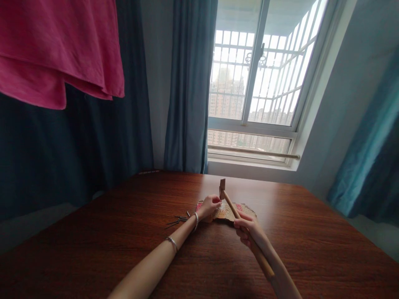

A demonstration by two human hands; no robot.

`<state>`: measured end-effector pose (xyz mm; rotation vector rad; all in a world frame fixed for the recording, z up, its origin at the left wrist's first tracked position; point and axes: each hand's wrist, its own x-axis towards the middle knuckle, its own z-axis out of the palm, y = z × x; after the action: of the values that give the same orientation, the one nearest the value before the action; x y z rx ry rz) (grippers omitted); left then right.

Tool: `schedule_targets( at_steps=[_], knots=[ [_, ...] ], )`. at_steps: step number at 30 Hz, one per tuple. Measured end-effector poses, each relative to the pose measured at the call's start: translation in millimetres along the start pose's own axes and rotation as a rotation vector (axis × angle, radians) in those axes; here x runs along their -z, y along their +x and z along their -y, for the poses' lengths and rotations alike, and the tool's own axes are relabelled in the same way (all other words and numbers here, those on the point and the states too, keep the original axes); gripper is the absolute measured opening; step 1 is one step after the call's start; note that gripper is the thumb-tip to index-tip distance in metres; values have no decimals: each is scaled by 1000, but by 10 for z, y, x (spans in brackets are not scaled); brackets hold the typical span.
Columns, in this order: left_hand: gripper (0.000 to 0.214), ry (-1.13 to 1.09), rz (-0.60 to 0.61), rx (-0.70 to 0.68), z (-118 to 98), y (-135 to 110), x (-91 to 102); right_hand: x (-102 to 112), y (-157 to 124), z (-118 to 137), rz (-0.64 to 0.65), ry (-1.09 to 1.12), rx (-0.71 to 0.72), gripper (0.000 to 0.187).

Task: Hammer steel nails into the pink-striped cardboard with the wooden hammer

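My right hand (pixel 247 229) is closed round the wooden handle of a small hammer (pixel 232 207), whose head is raised just above a flat patterned wooden piece (pixel 227 212) on the table. My left hand (pixel 209 206) rests on that piece with its fingers pinched together right under the hammer head; what they pinch is too small to make out. Several thin metal nails (pixel 178 220) lie on the table just left of my left wrist, which wears a bracelet.
The dark wooden table (pixel 124 232) stretches to a window with a grille (pixel 255 83). Blue curtains (pixel 188 83) hang at both sides. A pink cloth (pixel 59 45) hangs at the upper left.
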<state>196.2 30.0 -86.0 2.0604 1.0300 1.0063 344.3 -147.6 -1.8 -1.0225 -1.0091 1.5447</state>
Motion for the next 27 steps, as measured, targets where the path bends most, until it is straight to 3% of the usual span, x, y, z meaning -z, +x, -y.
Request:
schedule_targets(
  at_steps=[14,18,23,27],
  knots=[
    [17,-3,8,-4,-28,1,6,8,7,0,-30,20,17,45],
    [17,9,7,-17,-62,-16,24,-10,-8,29,-24,3,-5,35],
    [20,-13,6,-4,-102,-35,43,-4,-17,29,-33,32,27,42],
    [20,6,2,-1,-104,-31,44,19,-6,10,5,18,13,35]
  ],
)
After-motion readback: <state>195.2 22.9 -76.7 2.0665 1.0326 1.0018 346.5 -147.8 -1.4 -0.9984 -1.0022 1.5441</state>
